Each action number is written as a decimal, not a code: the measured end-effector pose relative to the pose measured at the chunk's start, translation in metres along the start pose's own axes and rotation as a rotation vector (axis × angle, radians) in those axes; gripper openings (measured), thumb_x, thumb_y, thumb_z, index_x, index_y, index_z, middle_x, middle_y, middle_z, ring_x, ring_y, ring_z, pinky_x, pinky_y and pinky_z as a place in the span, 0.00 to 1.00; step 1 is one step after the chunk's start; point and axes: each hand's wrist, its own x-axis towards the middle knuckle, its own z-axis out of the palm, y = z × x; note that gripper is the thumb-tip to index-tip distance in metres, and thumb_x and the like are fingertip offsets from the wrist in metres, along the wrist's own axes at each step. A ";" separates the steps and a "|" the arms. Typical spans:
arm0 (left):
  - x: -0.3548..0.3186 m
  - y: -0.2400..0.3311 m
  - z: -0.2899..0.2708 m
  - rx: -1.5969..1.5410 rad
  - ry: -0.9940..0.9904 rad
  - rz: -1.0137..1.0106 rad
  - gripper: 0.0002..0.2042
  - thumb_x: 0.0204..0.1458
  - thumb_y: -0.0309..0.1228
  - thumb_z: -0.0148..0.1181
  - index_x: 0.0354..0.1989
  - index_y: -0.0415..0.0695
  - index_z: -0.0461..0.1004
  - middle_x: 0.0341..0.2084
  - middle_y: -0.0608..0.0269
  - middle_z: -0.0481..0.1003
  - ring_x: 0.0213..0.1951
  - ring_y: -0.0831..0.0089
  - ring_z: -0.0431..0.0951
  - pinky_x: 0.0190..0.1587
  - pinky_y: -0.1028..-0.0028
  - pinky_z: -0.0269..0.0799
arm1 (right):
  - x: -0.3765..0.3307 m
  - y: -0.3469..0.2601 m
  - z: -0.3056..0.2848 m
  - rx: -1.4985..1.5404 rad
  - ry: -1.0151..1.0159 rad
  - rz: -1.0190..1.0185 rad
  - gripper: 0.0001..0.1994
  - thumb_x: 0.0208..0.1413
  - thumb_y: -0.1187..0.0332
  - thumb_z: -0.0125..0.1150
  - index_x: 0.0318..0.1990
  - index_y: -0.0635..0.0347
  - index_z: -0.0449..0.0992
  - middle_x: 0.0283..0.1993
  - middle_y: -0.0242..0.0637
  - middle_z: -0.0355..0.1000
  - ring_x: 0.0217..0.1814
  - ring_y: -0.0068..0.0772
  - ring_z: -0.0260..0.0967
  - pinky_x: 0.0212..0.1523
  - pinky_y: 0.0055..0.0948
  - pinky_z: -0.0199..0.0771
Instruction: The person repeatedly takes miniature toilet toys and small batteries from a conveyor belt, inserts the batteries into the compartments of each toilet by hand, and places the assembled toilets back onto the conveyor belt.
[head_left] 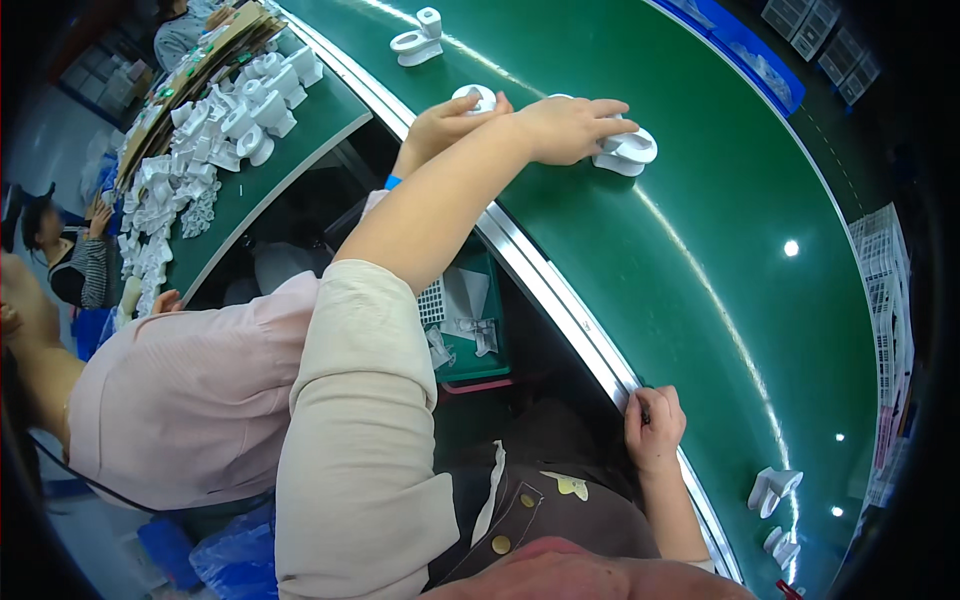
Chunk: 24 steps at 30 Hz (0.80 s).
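Observation:
My left hand (570,125) reaches far out over the green conveyor belt (720,260) and lies on a white toilet-shaped plastic part (628,152), fingers closed over its top. My right hand (655,428) rests curled on the belt's metal edge rail (560,300), close to my body; I cannot tell whether anything is in it. Beside my left hand, a co-worker's hand (445,125) holds a second white part (478,97) at the belt's edge.
More white parts stand on the belt, one far off (418,42) and two near my right side (772,490). A green side table (300,150) is heaped with several white parts. A green bin (470,330) holds scraps. A co-worker in pink (190,400) sits close on my left.

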 end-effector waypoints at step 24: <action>-0.067 -0.005 -0.019 0.070 -0.086 -0.847 0.27 0.49 0.35 0.64 0.60 0.47 0.67 0.54 0.49 0.70 0.56 0.49 0.69 0.59 0.59 0.66 | -0.002 0.001 -0.006 0.045 0.037 -0.013 0.06 0.46 0.78 0.64 0.30 0.58 0.74 0.26 0.37 0.66 0.20 0.37 0.66 0.21 0.32 0.66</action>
